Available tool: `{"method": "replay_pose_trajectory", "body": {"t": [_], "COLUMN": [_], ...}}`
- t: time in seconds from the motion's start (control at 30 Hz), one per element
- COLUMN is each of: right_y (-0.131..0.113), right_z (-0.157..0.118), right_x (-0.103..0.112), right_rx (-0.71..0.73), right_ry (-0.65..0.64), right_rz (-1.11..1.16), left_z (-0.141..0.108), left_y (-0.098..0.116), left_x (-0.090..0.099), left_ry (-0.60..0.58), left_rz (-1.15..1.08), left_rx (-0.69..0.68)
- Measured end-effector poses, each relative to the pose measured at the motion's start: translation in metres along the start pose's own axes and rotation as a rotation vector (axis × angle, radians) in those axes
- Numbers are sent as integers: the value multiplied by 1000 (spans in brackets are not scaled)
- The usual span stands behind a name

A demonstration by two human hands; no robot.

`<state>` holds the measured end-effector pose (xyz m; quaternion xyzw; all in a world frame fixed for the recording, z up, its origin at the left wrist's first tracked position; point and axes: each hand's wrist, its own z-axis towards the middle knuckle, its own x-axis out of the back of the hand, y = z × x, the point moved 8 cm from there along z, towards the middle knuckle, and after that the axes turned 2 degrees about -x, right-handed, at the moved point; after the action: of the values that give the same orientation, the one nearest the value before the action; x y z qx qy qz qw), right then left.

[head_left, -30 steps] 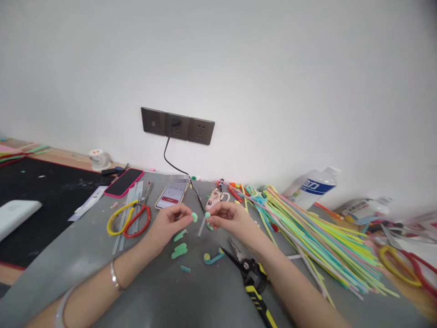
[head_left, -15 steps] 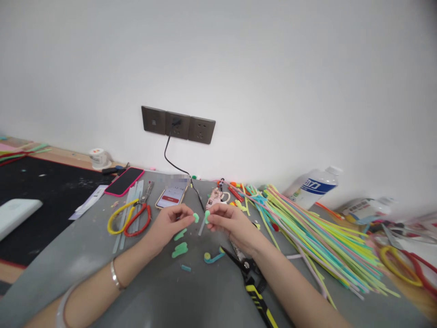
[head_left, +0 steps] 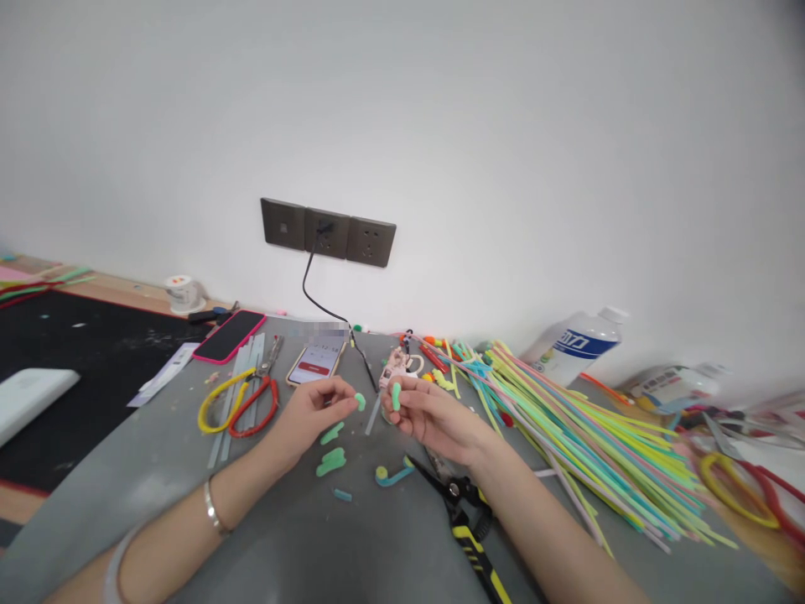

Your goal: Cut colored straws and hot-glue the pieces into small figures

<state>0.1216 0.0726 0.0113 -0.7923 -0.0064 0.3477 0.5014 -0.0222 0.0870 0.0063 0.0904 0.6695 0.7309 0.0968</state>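
Through my feed, the left hand (head_left: pixel 319 411) holds a small curved mint-green fuzzy piece (head_left: pixel 360 402) in a narrow, pinching grip above the grey worktop (head_left: pixel 270 537). The right hand (head_left: pixel 437 415) has its grip drawn in around a short upright mint-green fuzzy piece (head_left: pixel 396 397), well short of touching the first. I judge the step as handling this pair; the next move calls for a light, steady pinch. Their exact material I can't quite make out.

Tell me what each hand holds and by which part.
The left hand pinches a green pipe-cleaner piece by its left edge; the right hand pinches another green piece, exact spot unclear.
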Motion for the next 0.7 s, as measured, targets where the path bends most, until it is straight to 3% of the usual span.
{"method": "replay_pose_trajectory", "body": {"t": [0.7], "right_y": [-2], "right_z": [3], "right_x": [18], "right_rx": [60], "right_ry": [84], "right_rz": [-46], "left_z": [0], "left_y": [-2], "left_x": [1], "left_ry": [12], "left_rz": [-17], "left_rx": [10]}}
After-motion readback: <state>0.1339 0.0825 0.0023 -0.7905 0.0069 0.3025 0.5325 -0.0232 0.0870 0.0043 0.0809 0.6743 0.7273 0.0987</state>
